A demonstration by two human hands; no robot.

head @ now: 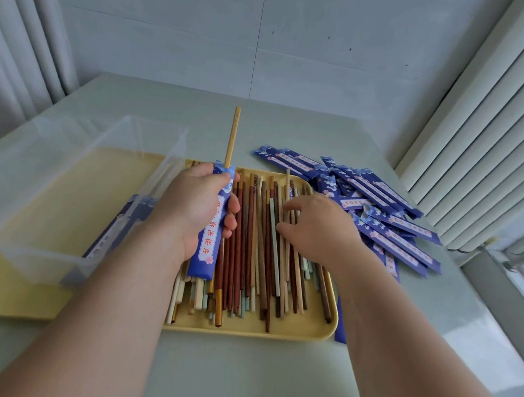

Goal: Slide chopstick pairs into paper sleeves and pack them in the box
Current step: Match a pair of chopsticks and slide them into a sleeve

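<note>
While left hand (193, 210) grips a blue sleeve (213, 225) (tan chopstick (232, 137) protruding), right hand (315, 228) lies spread.

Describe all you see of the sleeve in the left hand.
The paper sleeve is dark blue with a wave print at its top, a white strip of red characters and a pink flower near its bottom. The left hand grips its middle, holding it nearly upright over the yellow tray. One light wooden chopstick sticks out of its top.

Sleeves (106, 237) inside the box (6, 246) (translucent walls) are blurred.
</note>
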